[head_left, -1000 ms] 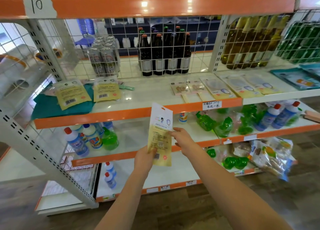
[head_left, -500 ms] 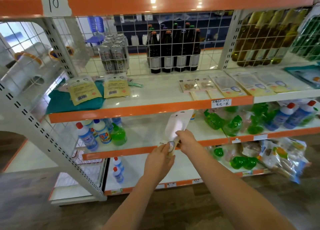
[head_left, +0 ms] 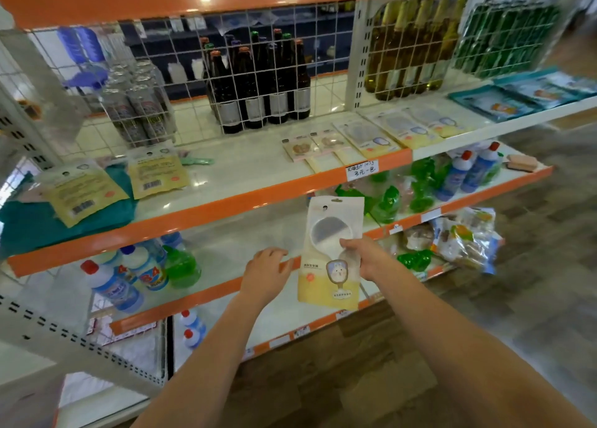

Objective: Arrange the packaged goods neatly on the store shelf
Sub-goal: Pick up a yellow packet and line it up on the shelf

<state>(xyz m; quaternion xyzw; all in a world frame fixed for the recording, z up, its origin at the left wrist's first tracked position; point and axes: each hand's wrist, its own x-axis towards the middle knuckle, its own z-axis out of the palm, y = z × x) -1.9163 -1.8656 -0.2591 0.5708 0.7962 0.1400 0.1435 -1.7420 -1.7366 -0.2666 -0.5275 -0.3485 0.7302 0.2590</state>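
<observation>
Our right hand [head_left: 365,257] grips a white-and-yellow packet [head_left: 332,253] by its right edge, upright in front of the shelf's [head_left: 226,169] orange front edge. Our left hand [head_left: 266,272] hovers just left of it, fingers loosely curled, holding nothing. Similar packets [head_left: 368,135] lie flat along the upper shelf's front edge.

"84" on bottle [head_left: 151,274], handwritten price tag [head_left: 361,170]
</observation>
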